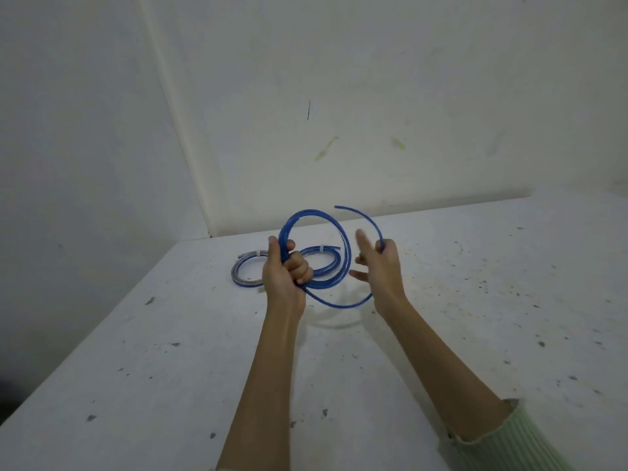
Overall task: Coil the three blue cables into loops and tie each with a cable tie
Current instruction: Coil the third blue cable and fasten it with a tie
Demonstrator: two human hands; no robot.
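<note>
My left hand (287,270) grips a bundle of turns of a blue cable (343,239), held in the air above the table. The loose tail of that cable curves below and round to my right hand (379,263), which pinches it between thumb and a curled finger while the other fingers spread out; the free end (336,207) arcs above. Behind my hands two coiled blue cables lie flat on the table: one on the left (243,275) and one in the middle (323,263), each with a white cable tie (259,253) round it.
The white table (170,351) is speckled with dark marks and meets white walls at its back; its left edge runs diagonally toward me. A small white piece lies by the left coil, partly hidden by my left wrist.
</note>
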